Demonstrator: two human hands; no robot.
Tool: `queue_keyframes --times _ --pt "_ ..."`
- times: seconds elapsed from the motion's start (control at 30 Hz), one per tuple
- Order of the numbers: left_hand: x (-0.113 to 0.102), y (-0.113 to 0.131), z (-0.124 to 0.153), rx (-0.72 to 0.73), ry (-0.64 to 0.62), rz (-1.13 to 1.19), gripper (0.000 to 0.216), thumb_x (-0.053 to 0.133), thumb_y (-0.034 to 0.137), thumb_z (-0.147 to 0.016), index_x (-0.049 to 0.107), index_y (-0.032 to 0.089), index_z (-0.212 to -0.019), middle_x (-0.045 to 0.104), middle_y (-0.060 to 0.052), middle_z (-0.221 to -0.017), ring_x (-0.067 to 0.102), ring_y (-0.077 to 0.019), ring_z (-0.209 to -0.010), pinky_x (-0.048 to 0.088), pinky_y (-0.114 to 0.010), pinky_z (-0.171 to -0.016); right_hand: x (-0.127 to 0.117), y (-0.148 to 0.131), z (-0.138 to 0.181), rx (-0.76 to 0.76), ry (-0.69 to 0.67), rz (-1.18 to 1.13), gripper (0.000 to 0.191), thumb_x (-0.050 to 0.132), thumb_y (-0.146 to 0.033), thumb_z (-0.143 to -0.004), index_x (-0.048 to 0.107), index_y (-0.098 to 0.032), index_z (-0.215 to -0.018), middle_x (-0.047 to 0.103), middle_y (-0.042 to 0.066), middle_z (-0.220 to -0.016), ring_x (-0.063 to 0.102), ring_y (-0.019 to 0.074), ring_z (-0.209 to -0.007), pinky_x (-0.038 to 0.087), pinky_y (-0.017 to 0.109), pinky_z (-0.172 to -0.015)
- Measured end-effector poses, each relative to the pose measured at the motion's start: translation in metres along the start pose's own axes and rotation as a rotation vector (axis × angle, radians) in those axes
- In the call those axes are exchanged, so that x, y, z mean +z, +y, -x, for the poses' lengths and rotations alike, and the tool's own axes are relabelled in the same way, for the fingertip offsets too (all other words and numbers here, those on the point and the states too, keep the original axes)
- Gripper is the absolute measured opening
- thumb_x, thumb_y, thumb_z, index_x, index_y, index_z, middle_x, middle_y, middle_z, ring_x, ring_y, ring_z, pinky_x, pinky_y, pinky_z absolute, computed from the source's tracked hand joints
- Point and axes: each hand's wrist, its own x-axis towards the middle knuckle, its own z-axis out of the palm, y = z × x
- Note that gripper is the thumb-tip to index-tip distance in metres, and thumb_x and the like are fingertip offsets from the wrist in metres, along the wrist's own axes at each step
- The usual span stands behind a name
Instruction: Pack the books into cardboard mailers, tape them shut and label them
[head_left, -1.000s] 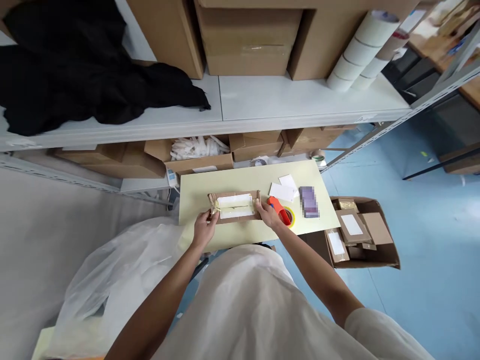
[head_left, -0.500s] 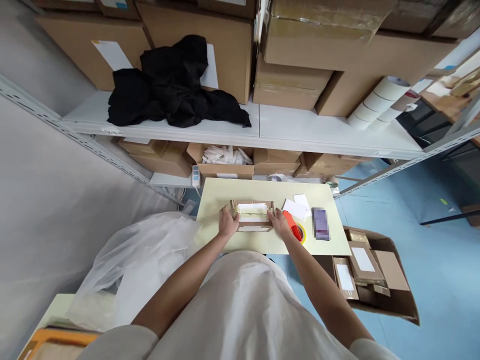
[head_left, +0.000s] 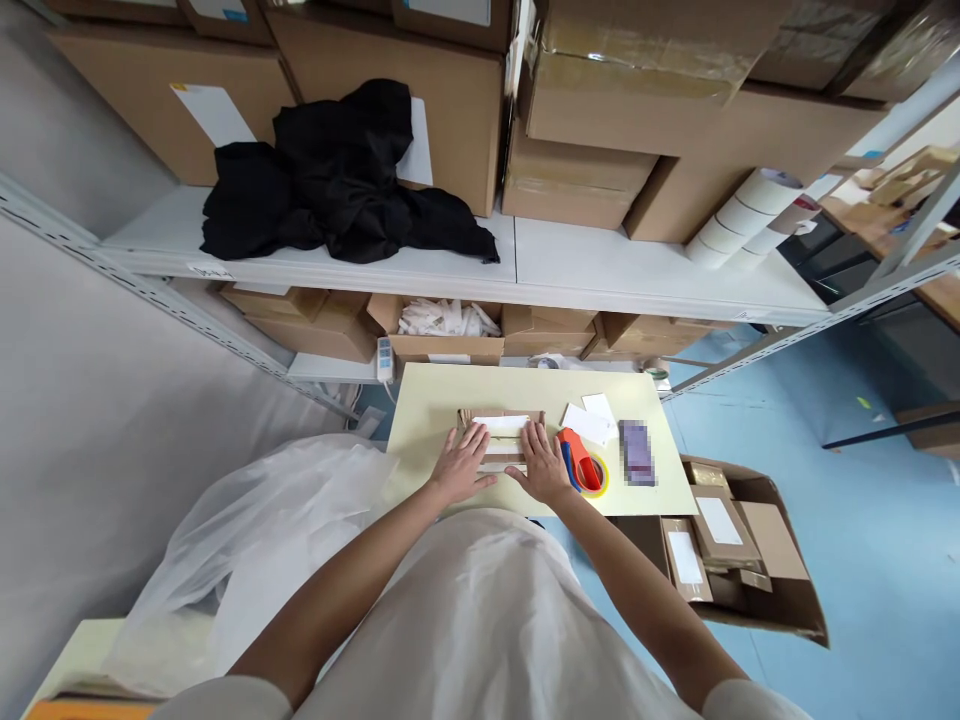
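A small brown cardboard parcel (head_left: 501, 426) with a white label on top lies on a pale yellow table (head_left: 435, 400). My left hand (head_left: 463, 466) lies flat on the parcel's left part, fingers spread. My right hand (head_left: 541, 466) presses flat on its right part, fingers stretched out. Neither hand grips anything. An orange tape dispenser (head_left: 581, 462) with a yellow roll sits just right of my right hand.
White slips (head_left: 590, 418) and a purple blurred item (head_left: 637, 451) lie on the table's right side. An open carton of wrapped parcels (head_left: 739, 545) stands on the blue floor at right. A clear plastic bag (head_left: 247, 540) is at left. Shelves with boxes, black cloth (head_left: 337, 175) and tape rolls (head_left: 739, 220) stand behind.
Both hands moved from gripping the parcel's ends to lying flat on its top. The camera tilted up between the first and second frames, then barely shifted.
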Motion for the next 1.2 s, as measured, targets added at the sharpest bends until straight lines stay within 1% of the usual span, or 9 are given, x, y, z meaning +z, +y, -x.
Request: queue_keyframes --times 0.27,0.43,0.57,0.63,0.7,0.8,0.93,1.03,1.2 --pt "-0.006 0.001 -0.004 -0.048 -0.070 0.089 0.074 0.049 0.056 -0.081 0.032 0.018 -0.143 0.030 -0.015 -0.150 0.020 -0.0321 -0.141 0.010 -0.060 -0.111 -0.004 -0.009 -0.007 0.093 -0.134 0.010 0.088 0.042 -0.061 -0.083 0.012 -0.009 -0.148 0.004 0.014 -0.156 -0.001 0.0294 -0.144 0.013 0.056 -0.111" --pt "-0.007 -0.002 -0.007 -0.136 -0.037 0.254 0.068 0.045 0.051 -0.086 0.029 0.018 -0.144 0.031 -0.014 -0.150 0.025 -0.0280 -0.140 0.017 -0.057 -0.110 0.000 0.003 -0.001 0.006 -0.049 -0.153 0.093 0.041 -0.064 -0.083 0.001 -0.013 -0.149 0.001 0.014 -0.156 -0.005 0.0298 -0.144 0.016 0.055 -0.111" --pt "-0.011 -0.004 -0.011 -0.205 0.084 0.325 0.054 0.041 0.045 -0.090 0.040 0.019 -0.137 0.034 -0.014 -0.149 0.030 -0.0261 -0.138 0.022 -0.054 -0.110 -0.004 0.037 -0.002 0.066 0.164 -0.348 0.074 0.034 -0.055 -0.090 0.008 -0.020 -0.150 0.008 0.012 -0.156 0.003 0.0288 -0.144 0.019 0.056 -0.110" --pt "-0.014 -0.004 -0.018 -0.214 0.120 0.322 0.048 0.040 0.043 -0.090 0.047 0.018 -0.131 0.037 -0.014 -0.147 0.031 -0.0277 -0.137 0.023 -0.055 -0.109 -0.008 0.067 -0.006 0.208 0.254 -0.414 0.061 0.030 -0.045 -0.094 0.021 -0.018 -0.148 0.021 0.013 -0.154 0.017 0.0256 -0.142 0.024 0.050 -0.111" --pt "-0.018 -0.001 -0.027 -0.205 0.138 0.311 0.044 0.041 0.041 -0.090 0.052 0.017 -0.126 0.040 -0.015 -0.145 0.033 -0.0292 -0.136 0.025 -0.056 -0.108 -0.010 0.102 -0.010 0.368 0.268 -0.426 0.051 0.030 -0.032 -0.095 0.035 -0.014 -0.142 0.036 0.013 -0.148 0.033 0.0223 -0.137 0.030 0.040 -0.110" --pt "-0.022 0.008 -0.043 -0.180 0.170 0.289 0.040 0.043 0.040 -0.089 0.056 0.017 -0.119 0.045 -0.016 -0.141 0.036 -0.0296 -0.135 0.027 -0.054 -0.107 -0.004 0.151 -0.015 0.496 0.116 -0.344 0.047 0.044 -0.020 -0.089 0.045 -0.014 -0.136 0.045 0.014 -0.142 0.048 0.0232 -0.125 0.039 0.035 -0.103" --pt "-0.027 0.028 -0.072 -0.148 0.165 0.280 0.033 0.045 0.038 -0.088 0.060 0.020 -0.111 0.055 -0.012 -0.132 0.043 -0.0269 -0.129 0.030 -0.049 -0.107 0.020 0.189 -0.021 0.429 -0.069 -0.183 0.058 0.061 -0.021 -0.082 0.042 -0.017 -0.137 0.040 0.016 -0.144 0.047 0.0288 -0.125 0.043 0.039 -0.097" --pt "-0.029 0.044 -0.106 -0.127 0.124 0.298 0.029 0.046 0.036 -0.087 0.062 0.021 -0.107 0.061 -0.010 -0.123 0.050 -0.0250 -0.122 0.030 -0.048 -0.108 0.038 0.200 -0.027 0.313 -0.075 -0.105 0.055 0.061 -0.023 -0.082 0.043 -0.018 -0.134 0.041 0.016 -0.143 0.041 0.0282 -0.129 0.041 0.041 -0.097" --pt "-0.023 0.070 -0.174 -0.027 -0.041 0.293 0.027 0.050 0.032 -0.085 0.062 0.020 -0.106 0.065 -0.009 -0.117 0.057 -0.0226 -0.112 0.033 -0.043 -0.105 0.055 0.211 -0.041 0.162 -0.057 0.006 0.041 0.046 -0.020 -0.090 0.044 -0.013 -0.131 0.039 0.018 -0.144 0.037 0.0272 -0.131 0.042 0.039 -0.093"
